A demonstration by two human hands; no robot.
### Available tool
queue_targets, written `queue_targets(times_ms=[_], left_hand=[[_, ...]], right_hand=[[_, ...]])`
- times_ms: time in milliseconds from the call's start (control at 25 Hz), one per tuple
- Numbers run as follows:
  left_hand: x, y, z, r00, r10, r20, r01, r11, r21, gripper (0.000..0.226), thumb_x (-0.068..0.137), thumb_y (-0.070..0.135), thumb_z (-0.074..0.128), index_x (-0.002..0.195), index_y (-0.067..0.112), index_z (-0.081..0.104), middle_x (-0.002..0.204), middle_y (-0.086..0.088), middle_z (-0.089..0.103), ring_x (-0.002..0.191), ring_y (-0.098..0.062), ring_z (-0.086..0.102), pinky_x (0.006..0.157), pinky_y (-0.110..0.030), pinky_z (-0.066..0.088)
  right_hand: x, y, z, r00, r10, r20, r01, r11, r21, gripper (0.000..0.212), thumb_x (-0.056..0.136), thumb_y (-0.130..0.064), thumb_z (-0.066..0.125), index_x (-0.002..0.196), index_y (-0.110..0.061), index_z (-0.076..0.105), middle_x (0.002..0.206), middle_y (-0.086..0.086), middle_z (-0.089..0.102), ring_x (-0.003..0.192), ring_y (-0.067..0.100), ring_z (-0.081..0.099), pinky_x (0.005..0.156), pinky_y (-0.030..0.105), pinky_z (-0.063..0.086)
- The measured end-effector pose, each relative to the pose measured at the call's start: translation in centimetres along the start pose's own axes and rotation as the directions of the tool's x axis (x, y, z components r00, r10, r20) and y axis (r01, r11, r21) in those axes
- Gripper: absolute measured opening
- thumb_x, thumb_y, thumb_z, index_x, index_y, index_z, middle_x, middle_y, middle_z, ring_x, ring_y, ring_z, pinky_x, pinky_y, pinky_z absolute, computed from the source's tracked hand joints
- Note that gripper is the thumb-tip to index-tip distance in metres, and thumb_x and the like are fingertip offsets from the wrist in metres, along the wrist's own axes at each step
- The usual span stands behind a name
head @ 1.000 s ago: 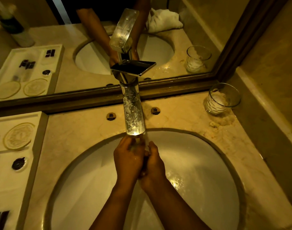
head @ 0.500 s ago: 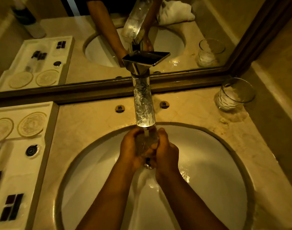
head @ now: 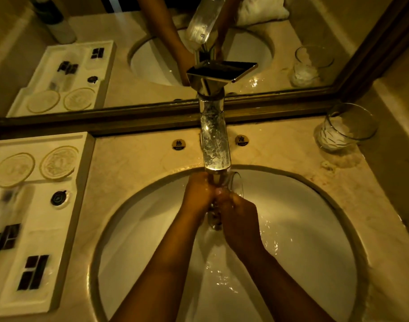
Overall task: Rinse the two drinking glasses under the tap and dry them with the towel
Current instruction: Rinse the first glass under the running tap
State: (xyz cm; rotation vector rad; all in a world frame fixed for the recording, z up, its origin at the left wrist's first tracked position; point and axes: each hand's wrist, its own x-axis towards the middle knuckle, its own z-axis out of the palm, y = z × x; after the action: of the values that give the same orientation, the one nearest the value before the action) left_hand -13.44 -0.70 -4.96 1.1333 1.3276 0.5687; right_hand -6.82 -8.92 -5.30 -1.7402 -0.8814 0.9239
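Observation:
A clear drinking glass (head: pixel 236 185) lies on its side under the tap spout (head: pixel 216 147), over the white basin (head: pixel 303 228). My left hand (head: pixel 197 194) and my right hand (head: pixel 238 217) are both wrapped around it, and only its rim shows at the right. Water runs down from the hands into the basin. The second glass (head: pixel 347 127) stands upright on the counter at the right, with something white inside. The white towel (head: pixel 261 10) shows only as a reflection in the mirror.
A white amenity tray (head: pixel 36 205) with round coasters and small dark packets fills the counter at the left. Hot and cold markers (head: pixel 178 144) flank the tap base. The framed mirror (head: pixel 152 112) runs along the back, and a wall closes the right side.
The glass has tipped so its rim now shows to the right of the spout. Both hands have shifted around it under the running water. The camera has moved closer.

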Motion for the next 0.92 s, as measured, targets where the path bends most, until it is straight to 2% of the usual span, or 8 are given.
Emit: queue_targets(times_ms=[80, 160, 240, 320, 480, 560, 720, 920], left_hand=[[-0.3, -0.1, -0.1, 0.976, -0.214, 0.027, 0.214, 0.941, -0.262, 0.031, 0.096, 0.029, 0.052, 0.094, 0.008, 0.074, 0.09, -0.015, 0.076, 0.08, -0.029, 0.069, 0.081, -0.044, 0.053], [-0.7, -1.2, -0.1, 0.925, -0.374, 0.067, 0.375, 0.869, -0.324, 0.034, 0.095, 0.031, 0.051, 0.089, 0.006, 0.074, 0.088, -0.015, 0.076, 0.083, -0.03, 0.07, 0.083, -0.044, 0.055], [-1.0, -1.9, -0.5, 0.879, -0.454, 0.145, 0.477, 0.829, -0.292, 0.035, 0.093, 0.033, 0.049, 0.09, 0.008, 0.074, 0.087, -0.013, 0.075, 0.083, -0.029, 0.071, 0.08, -0.042, 0.055], [-1.2, -1.8, -0.6, 0.872, -0.457, 0.175, 0.489, 0.812, -0.317, 0.035, 0.094, 0.035, 0.05, 0.096, 0.01, 0.075, 0.09, -0.012, 0.075, 0.083, -0.027, 0.071, 0.077, -0.04, 0.055], [-0.5, -0.9, -0.1, 0.96, -0.281, -0.009, 0.233, 0.813, -0.533, 0.022, 0.095, 0.027, 0.062, 0.095, 0.009, 0.074, 0.081, -0.008, 0.074, 0.064, -0.017, 0.07, 0.059, -0.028, 0.056], [-0.3, -0.5, 0.1, 0.96, -0.26, -0.107, 0.141, 0.775, -0.616, 0.011, 0.093, 0.021, 0.066, 0.086, 0.012, 0.07, 0.069, -0.001, 0.07, 0.059, -0.012, 0.067, 0.057, -0.026, 0.055], [-1.2, -0.6, 0.1, 0.969, -0.215, -0.124, 0.087, 0.763, -0.641, 0.016, 0.096, 0.016, 0.061, 0.083, 0.016, 0.07, 0.069, 0.0, 0.073, 0.063, -0.012, 0.07, 0.056, -0.026, 0.056], [-2.6, -1.9, -1.8, 0.977, -0.214, 0.023, 0.212, 0.938, -0.273, 0.018, 0.099, 0.034, 0.058, 0.103, 0.023, 0.072, 0.107, -0.012, 0.075, 0.097, -0.031, 0.073, 0.085, -0.055, 0.06]], right_hand=[[0.1, 1.3, -1.6, 0.953, -0.218, 0.209, 0.27, 0.925, -0.267, 0.047, 0.094, -0.06, 0.04, 0.086, -0.029, 0.074, 0.081, -0.008, 0.074, 0.076, 0.007, 0.068, 0.071, 0.03, 0.055], [0.5, 2.1, -3.2, 0.846, -0.328, 0.419, 0.503, 0.752, -0.426, 0.053, 0.094, -0.065, 0.036, 0.104, -0.032, 0.075, 0.101, -0.013, 0.076, 0.094, 0.004, 0.067, 0.082, 0.027, 0.054], [0.8, 1.8, -4.2, 0.79, -0.281, 0.545, 0.557, 0.701, -0.445, 0.041, 0.093, -0.06, 0.046, 0.111, -0.035, 0.074, 0.111, -0.016, 0.073, 0.103, 0.0, 0.064, 0.087, 0.025, 0.052], [1.1, 1.3, -4.4, 0.781, -0.188, 0.596, 0.503, 0.754, -0.422, 0.028, 0.094, -0.045, 0.056, 0.113, -0.034, 0.073, 0.113, -0.014, 0.072, 0.104, 0.002, 0.063, 0.089, 0.027, 0.052], [1.4, -1.3, -2.1, 0.877, 0.07, 0.475, 0.046, 0.973, -0.227, 0.022, 0.094, -0.02, 0.056, 0.11, -0.026, 0.071, 0.1, -0.005, 0.073, 0.091, 0.009, 0.067, 0.086, 0.032, 0.055], [1.3, -2.4, -0.7, 0.905, 0.165, 0.393, -0.155, 0.986, -0.056, 0.018, 0.093, -0.019, 0.058, 0.097, -0.022, 0.074, 0.085, 0.0, 0.074, 0.079, 0.015, 0.069, 0.078, 0.035, 0.054], [1.5, -2.3, -1.0, 0.959, 0.087, 0.269, -0.081, 0.996, -0.03, 0.027, 0.094, -0.036, 0.061, 0.081, -0.016, 0.075, 0.073, 0.004, 0.074, 0.071, 0.021, 0.071, 0.073, 0.04, 0.058], [2.5, -0.9, -2.2, 0.99, 0.06, 0.127, -0.044, 0.991, -0.126, 0.041, 0.089, -0.048, 0.063, 0.063, -0.017, 0.068, 0.062, 0.006, 0.07, 0.058, 0.022, 0.068, 0.057, 0.038, 0.058]])
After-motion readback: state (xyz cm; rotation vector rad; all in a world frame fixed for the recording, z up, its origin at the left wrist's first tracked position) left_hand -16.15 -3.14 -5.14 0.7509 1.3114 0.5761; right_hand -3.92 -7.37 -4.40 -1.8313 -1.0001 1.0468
